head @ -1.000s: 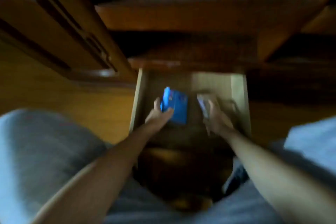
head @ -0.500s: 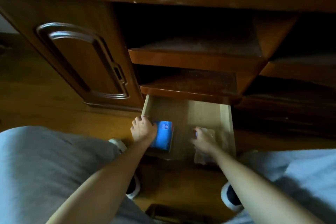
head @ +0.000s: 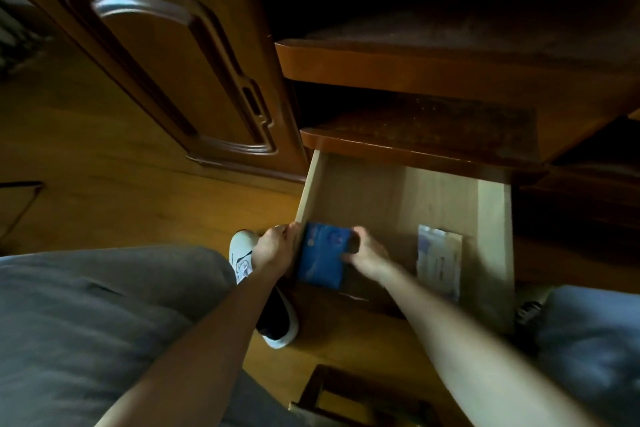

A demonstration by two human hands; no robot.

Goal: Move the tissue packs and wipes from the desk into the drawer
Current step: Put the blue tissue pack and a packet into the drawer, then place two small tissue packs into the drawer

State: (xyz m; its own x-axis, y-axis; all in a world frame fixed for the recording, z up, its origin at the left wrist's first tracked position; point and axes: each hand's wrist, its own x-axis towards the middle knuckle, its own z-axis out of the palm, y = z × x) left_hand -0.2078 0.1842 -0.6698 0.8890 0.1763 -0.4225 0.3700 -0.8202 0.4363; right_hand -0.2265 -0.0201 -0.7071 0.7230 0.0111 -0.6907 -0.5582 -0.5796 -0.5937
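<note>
Both hands, left (head: 277, 248) and right (head: 367, 253), grip a glossy blue pack (head: 323, 260) in the drawer (head: 493, 236).

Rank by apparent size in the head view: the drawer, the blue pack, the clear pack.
1. drawer, largest by far.
2 and 3. blue pack and clear pack: they look alike; hands cover the blue one's edges, so I won't rank them.

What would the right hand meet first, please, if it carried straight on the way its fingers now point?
The right hand points left and already appears to touch the blue pack. Past that pack, the left hand at the drawer side wall probably comes next, though depth is unclear.
</note>
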